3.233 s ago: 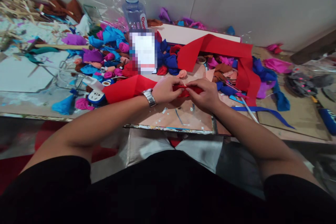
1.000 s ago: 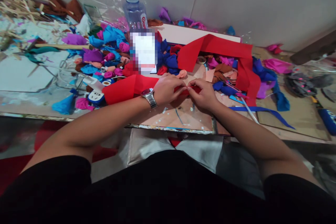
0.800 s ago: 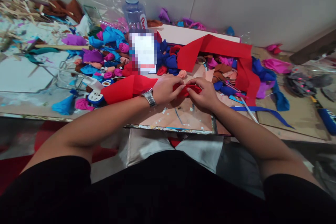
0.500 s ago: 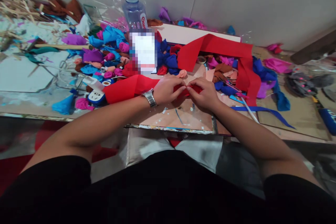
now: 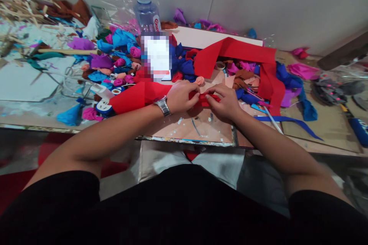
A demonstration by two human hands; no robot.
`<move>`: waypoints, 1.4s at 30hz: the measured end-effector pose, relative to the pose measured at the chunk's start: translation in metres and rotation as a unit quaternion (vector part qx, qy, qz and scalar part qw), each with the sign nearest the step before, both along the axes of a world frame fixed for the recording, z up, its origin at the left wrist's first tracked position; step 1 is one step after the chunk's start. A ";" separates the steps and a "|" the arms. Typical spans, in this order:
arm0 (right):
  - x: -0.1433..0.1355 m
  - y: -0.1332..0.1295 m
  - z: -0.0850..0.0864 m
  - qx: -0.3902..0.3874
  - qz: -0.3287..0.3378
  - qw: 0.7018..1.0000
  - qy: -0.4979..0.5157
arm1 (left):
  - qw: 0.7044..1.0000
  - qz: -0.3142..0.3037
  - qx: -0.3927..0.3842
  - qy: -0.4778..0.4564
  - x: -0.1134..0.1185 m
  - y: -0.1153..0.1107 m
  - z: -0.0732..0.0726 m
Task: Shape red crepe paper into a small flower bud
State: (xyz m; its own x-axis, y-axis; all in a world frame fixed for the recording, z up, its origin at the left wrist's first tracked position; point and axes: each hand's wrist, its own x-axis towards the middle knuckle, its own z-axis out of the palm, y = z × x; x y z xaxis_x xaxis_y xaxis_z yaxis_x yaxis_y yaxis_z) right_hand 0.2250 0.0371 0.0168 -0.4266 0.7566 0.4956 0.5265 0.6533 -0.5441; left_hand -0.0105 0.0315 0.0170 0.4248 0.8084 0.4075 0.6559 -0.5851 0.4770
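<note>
Both hands meet over the board near the table's front edge. My left hand (image 5: pixel 181 97), with a metal watch at the wrist, is closed, its thumb and fingers pinching a red crepe paper strip (image 5: pixel 204 100). Facing it, my right hand (image 5: pixel 224 101) pinches the same strip from the other side. Part of the strip is hidden behind the fingers. A wider length of red crepe paper (image 5: pixel 138 97) trails out to the left, beneath the left wrist. Just beyond the hands lies a small peach paper rosette (image 5: pixel 199 80).
Blue, pink and purple paper flowers (image 5: pixel 123 39) crowd the left. A clear bottle (image 5: pixel 146 13) stands behind a bright, blurred-out phone (image 5: pixel 157 57). A red paper band (image 5: pixel 244 49) drapes across the back right. A white power strip (image 5: pixel 104 104) sits left; a blue ribbon (image 5: pixel 293 121) lies right.
My left fingertips have drawn slightly left, away from the right ones, so more of the red strip shows between them. The red length at left has shifted a little left.
</note>
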 end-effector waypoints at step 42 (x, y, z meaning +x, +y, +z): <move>0.023 0.021 0.018 -0.536 0.167 0.818 0.124 | 0.990 0.062 -0.040 -0.120 -0.007 0.010 0.007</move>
State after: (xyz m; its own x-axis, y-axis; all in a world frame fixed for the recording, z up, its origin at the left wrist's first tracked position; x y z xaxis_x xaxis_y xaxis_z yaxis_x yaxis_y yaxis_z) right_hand 0.2476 0.0582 0.0350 -0.6857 0.6745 -0.2738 0.2028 -0.1841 -0.9617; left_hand -0.0172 0.0420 0.0239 0.2198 0.8822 0.4164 0.5821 -0.4611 0.6697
